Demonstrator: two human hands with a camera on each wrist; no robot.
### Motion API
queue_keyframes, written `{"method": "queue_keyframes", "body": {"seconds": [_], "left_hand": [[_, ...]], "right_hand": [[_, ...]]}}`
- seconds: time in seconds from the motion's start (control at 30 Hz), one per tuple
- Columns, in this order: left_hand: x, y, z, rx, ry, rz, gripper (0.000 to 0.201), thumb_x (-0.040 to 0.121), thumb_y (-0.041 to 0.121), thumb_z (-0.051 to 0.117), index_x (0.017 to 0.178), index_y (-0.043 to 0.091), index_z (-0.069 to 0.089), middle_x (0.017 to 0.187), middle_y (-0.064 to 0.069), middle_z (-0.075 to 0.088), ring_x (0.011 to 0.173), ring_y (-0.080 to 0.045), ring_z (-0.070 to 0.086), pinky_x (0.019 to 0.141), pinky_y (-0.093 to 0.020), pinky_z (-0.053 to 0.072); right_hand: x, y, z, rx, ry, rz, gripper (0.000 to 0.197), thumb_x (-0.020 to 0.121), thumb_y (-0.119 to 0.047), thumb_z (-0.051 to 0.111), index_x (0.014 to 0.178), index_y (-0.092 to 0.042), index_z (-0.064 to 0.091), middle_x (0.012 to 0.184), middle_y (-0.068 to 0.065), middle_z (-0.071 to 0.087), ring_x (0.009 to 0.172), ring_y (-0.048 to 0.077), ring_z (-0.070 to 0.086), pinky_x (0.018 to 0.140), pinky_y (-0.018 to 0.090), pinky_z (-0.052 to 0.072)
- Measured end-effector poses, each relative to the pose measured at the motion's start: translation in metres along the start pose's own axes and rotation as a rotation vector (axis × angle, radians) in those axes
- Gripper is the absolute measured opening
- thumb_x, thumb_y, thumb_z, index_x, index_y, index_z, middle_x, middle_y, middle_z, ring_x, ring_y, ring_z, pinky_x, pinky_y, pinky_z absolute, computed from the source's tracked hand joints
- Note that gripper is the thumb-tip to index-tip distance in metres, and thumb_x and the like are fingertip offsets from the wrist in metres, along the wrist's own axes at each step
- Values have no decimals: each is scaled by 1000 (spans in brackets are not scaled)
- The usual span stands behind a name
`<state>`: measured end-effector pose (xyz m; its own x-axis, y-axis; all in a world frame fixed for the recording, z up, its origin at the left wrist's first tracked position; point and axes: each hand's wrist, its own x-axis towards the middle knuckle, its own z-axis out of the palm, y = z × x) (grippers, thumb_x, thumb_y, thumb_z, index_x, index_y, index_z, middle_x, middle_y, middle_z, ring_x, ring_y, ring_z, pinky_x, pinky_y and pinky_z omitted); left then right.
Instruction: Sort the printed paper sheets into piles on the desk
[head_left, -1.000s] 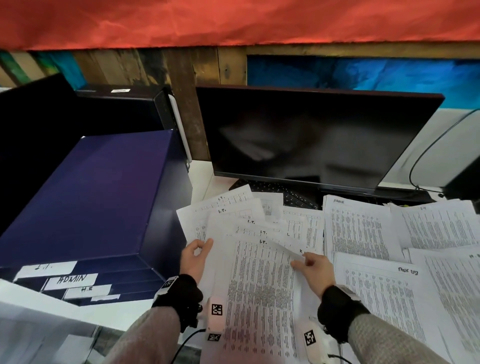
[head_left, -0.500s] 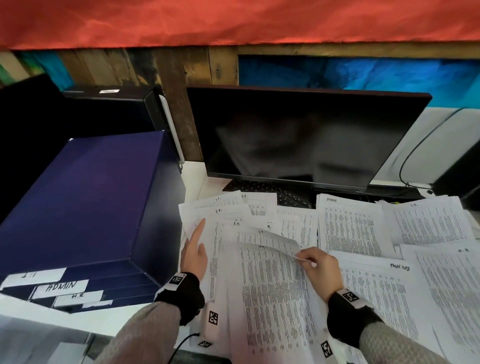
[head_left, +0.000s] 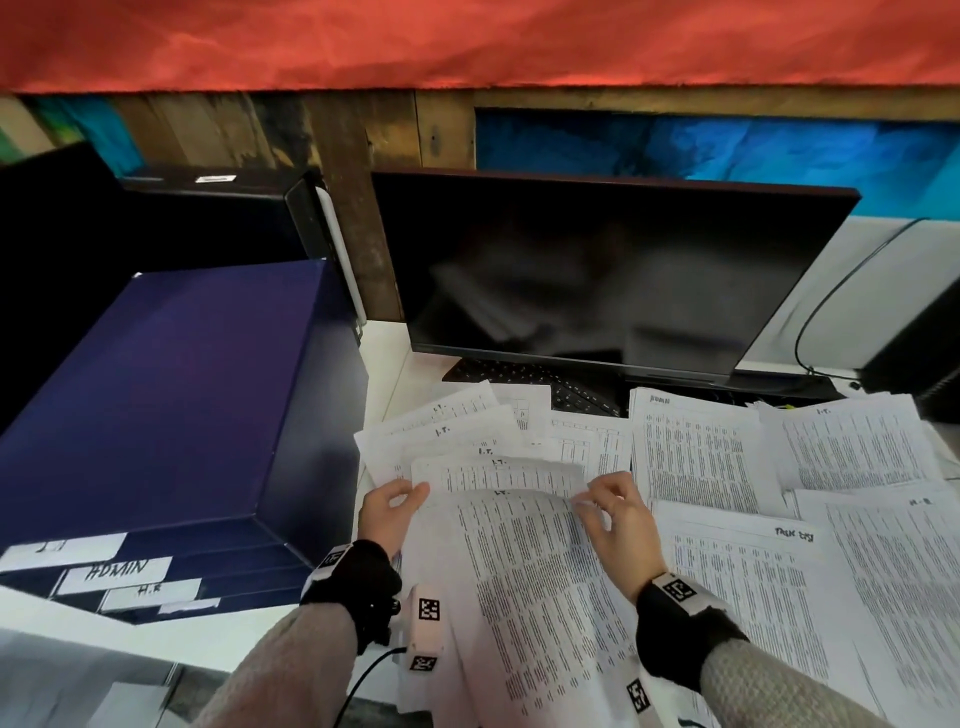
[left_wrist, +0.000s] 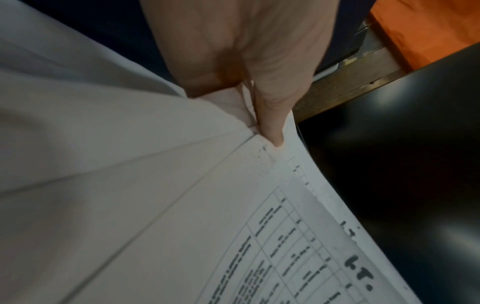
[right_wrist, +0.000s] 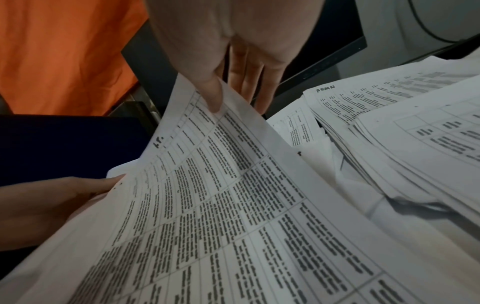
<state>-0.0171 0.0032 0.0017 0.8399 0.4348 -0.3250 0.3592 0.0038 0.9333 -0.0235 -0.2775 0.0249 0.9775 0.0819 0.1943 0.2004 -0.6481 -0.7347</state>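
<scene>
Mid-sort: left hand (head_left: 387, 514) & right hand (head_left: 618, 512) fingers each pinch a top corner of the I.T. sheet (head_left: 530, 587), lifted off loose sheets (head_left: 457, 431). Beyond, ADMIN pile (head_left: 691, 452) & others look stacked on desk (head_left: 387, 374); loose lot remains.

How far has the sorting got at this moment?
Partly done. Piles already lie by the monitor: one headed ADMIN, one marked I.T., more nearer the right edge. In hand: the left hand and right hand each pinch a top corner of an I.T. sheet. Left: the loose fanned sheets beyond it.
</scene>
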Motion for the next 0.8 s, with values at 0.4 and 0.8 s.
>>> {"method": "queue_keyframes", "body": {"seconds": [0.4, 0.8], "left_hand": [[-3, -13, -21, 46, 23, 38, 31, 85, 45, 63, 76, 16, 58, 80, -2, 64, 80, -25, 58, 75, -34, 47], [-25, -1, -34, 460, -185, 188, 97, 82, -9, 49, 142, 57, 10, 144, 18, 37, 133, -10, 39, 112, -27, 26]], "right_hand": [[42, 6, 36, 332, -108, 517, 12, 95, -15, 47, 99, -8, 56, 95, 9, 63, 85, 25, 59, 81, 42, 51], [147, 21, 58, 250, -235, 491, 32, 92, -9, 49, 122, -3, 58, 117, 8, 53, 100, 20, 46, 69, 16, 37]]}}
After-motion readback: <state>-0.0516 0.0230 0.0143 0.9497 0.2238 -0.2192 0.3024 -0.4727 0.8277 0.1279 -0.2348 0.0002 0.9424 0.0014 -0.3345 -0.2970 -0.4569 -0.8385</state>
